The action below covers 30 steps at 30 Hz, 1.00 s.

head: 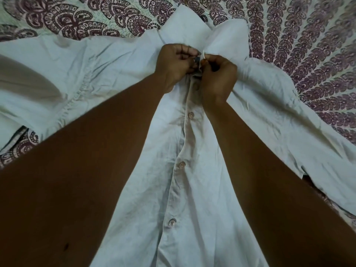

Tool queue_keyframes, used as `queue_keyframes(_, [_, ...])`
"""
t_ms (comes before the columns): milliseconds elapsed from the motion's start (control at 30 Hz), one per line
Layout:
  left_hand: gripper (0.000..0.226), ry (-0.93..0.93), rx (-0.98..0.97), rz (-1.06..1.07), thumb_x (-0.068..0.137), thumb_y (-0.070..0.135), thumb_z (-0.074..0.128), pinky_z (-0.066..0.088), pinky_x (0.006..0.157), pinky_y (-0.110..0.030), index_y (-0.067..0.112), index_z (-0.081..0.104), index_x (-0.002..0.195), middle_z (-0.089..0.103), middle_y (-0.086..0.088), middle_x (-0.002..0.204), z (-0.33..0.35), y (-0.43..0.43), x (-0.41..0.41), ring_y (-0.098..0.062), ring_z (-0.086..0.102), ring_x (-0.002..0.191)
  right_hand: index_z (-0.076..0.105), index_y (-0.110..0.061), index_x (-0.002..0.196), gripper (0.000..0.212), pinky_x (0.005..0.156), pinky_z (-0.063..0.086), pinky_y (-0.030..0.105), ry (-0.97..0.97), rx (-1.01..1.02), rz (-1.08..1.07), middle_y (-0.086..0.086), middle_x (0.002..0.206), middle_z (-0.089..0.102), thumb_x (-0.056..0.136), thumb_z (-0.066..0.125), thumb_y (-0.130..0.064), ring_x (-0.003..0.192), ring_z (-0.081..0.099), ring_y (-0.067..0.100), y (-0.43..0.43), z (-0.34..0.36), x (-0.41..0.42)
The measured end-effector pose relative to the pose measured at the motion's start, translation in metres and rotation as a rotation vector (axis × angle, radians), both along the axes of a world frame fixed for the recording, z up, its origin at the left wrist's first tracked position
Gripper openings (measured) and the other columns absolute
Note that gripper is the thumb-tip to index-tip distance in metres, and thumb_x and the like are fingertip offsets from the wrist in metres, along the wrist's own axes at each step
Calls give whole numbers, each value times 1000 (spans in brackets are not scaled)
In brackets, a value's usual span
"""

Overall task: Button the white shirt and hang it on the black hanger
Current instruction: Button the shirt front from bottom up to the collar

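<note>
The white shirt (192, 189) lies front up on a patterned bedspread, collar at the far end. Three pale buttons show fastened down its placket, the highest one (191, 115) just below my hands. My left hand (174, 64) and my right hand (216, 78) meet just below the collar (185, 26). Both pinch the placket edges together there, fingers closed on the fabric, with a small button between the fingertips. The black hanger is not in view.
The shirt's sleeves spread out to the left (48, 60) and to the right (308, 135). A bedspread (298, 45) with a maroon paisley print covers the whole surface around the shirt. A dark object (308, 182) peeks out under the right sleeve.
</note>
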State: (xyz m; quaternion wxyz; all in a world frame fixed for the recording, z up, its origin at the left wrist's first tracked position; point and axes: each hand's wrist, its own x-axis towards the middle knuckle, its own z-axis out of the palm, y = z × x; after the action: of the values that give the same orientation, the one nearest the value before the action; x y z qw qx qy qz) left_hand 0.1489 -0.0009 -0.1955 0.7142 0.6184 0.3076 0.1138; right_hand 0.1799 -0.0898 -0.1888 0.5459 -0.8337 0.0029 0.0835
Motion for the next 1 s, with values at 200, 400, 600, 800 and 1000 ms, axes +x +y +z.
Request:
queue_keyframes(200, [18, -19, -16, -1, 83, -6, 61, 54, 57, -17, 9, 62, 73, 64, -5, 67, -1, 0, 0, -4, 61, 51, 72, -7, 94, 20, 73, 56, 50, 22, -49, -49, 11, 91, 72, 84, 56, -1, 82, 68, 29, 6, -2, 2])
queue_keyframes(400, [16, -31, -24, -10, 83, -6, 62, 53, 56, -16, 7, 63, 74, 65, 6, 52, -3, 2, 0, -2, 61, 50, 72, -12, 95, 21, 76, 56, 40, 13, -94, -3, 7, 91, 73, 86, 55, -5, 83, 68, 23, 6, -1, 2])
queue_keyframes(600, [14, -33, 14, 3, 82, -7, 62, 56, 61, -20, -11, 65, 95, 66, 4, 57, -4, 1, 0, -5, 63, 53, 74, -13, 95, 18, 78, 56, 36, -36, -93, 18, 4, 90, 74, 84, 60, -8, 82, 69, 17, -1, -4, 0])
queue_keyframes(800, [14, -15, 39, 8, 82, -6, 63, 56, 62, -21, -10, 65, 96, 65, -5, 67, -3, 1, 0, -6, 62, 55, 74, -13, 94, 16, 79, 56, 33, -36, -66, -3, 3, 90, 74, 83, 62, -9, 84, 68, 14, -1, -4, -1])
queue_keyframes(1000, [15, -14, 19, 15, 82, -7, 63, 55, 57, -18, -12, 65, 96, 65, 4, 54, -1, 0, 0, -4, 62, 50, 72, -12, 96, 19, 79, 53, 24, -50, -55, 5, 3, 94, 73, 85, 58, -5, 87, 67, 13, -3, -3, -2])
